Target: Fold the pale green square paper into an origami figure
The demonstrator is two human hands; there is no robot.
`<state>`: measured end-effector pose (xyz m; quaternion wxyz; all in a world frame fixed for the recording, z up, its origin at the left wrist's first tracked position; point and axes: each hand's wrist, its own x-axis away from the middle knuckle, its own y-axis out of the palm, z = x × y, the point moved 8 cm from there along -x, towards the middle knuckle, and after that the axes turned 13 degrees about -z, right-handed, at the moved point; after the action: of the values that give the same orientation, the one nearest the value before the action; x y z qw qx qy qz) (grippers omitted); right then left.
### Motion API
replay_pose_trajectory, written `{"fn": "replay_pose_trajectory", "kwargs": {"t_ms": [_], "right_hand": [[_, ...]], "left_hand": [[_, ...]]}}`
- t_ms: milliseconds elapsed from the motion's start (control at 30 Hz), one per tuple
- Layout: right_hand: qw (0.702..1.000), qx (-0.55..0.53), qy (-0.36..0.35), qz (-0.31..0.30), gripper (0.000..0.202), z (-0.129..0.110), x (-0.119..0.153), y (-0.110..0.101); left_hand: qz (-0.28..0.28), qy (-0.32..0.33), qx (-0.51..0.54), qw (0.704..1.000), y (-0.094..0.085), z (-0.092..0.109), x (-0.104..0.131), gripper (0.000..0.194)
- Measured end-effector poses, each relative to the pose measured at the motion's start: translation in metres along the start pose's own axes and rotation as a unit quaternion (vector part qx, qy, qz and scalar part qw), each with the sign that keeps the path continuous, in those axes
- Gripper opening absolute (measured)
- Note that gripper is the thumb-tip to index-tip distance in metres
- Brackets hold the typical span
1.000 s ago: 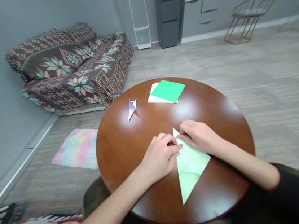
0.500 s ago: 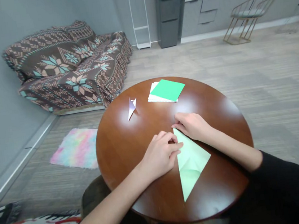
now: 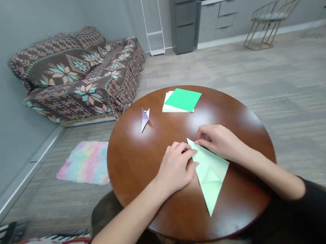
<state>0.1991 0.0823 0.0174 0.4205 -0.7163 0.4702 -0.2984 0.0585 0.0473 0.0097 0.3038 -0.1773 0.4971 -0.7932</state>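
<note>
A pale green sheet of folding paper [image 3: 212, 171], folded to a triangle-like shape with creases across its lower part, lies on the round brown table. My left hand [image 3: 179, 167] rests at its left edge, fingers curled, with thumb and fingertips pressing on the paper. At the upper right edge, near the far tip, my right hand [image 3: 221, 140] has its thumb and bent fingers closed on the paper. How much paper sits between those fingers is partly hidden.
The wooden table [image 3: 139, 172] also carries a bright green square sheet [image 3: 183, 99] over white sheets [image 3: 169, 107], and a small purple-and-white folded paper figure [image 3: 145, 119]. Beyond stand a covered sofa [image 3: 86, 76] and a gold-legged chair [image 3: 269, 18]. A pastel rug [image 3: 86, 163] lies left.
The pale green paper has turned slightly, its near tip swinging to the right. My right hand has slid a little right and nearer along the paper's edge, while the left stays against the paper.
</note>
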Motion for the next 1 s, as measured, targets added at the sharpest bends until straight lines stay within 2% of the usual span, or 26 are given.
{"fn": "replay_pose_trajectory", "kwargs": {"t_ms": [167,400,700,1000], "right_hand": [[0.997,0.079,-0.025,0.002,0.011,-0.011,-0.006,0.011],[0.994,0.101,-0.026,-0.012,0.012,-0.007,-0.007,0.015],[0.988,0.151,-0.002,-0.013,0.020,-0.011,-0.011,0.014],[0.990,0.137,-0.012,-0.042,0.016,-0.012,-0.010,0.014]], "left_hand": [[0.009,-0.039,-0.028,0.999,-0.004,-0.004,0.001,0.048],[-0.006,-0.040,-0.070,0.997,-0.006,-0.005,-0.003,0.060],[-0.022,-0.039,-0.121,0.992,-0.009,0.001,-0.005,0.061],[-0.027,-0.041,-0.132,0.990,-0.008,-0.001,-0.004,0.064]]}}
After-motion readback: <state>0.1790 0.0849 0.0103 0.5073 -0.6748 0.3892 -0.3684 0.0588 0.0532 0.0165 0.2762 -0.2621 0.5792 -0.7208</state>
